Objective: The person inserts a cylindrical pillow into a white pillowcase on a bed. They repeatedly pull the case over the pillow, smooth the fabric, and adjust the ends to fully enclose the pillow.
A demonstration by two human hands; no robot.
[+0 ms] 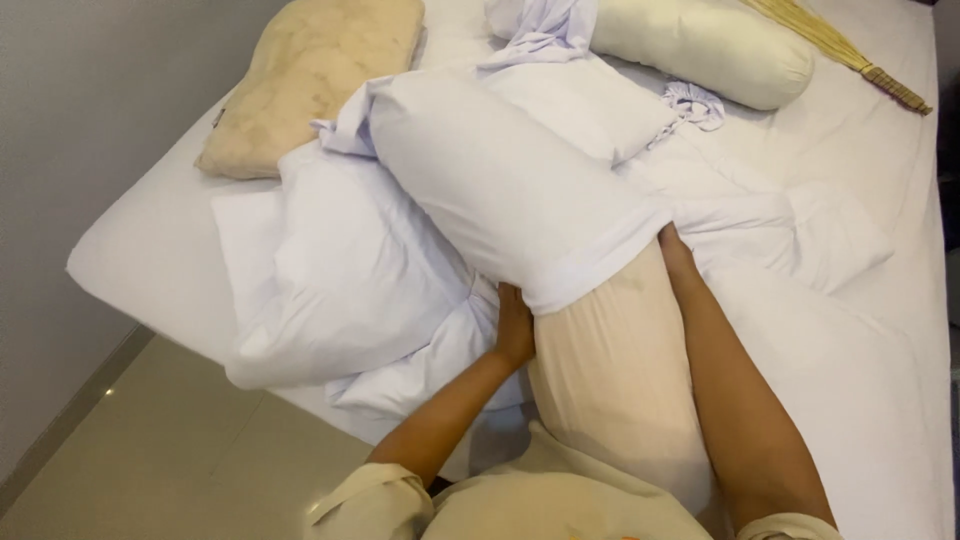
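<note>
Bolster (610,370), long and cream-coloured, lies in the middle of the frame and points up and to the left. Its far half is inside a white cover (500,185). Its near half is bare and leans against our body at the bottom of the frame.

Our left hand (515,325) grips the cover's open edge on the left side of the bolster, fingers curled under the cloth. Our right hand (675,248) is at the same edge on the right side. Its fingertips go under the cloth, so we cannot tell how tightly they pinch.

To do this well, we think both hands should hold the edge at the same height and pull toward us evenly, a little at a time. If one side pulls more, the cover may twist or bunch up. Pressing the bolster against our body should keep it from sliding away.

A white bed (880,330) is under everything. A crumpled white quilt (340,280) lies at the left, a bare yellowish pillow (300,80) at the upper left, another white bolster (710,45) at the top, and a straw broom (850,55) at the upper right.
</note>
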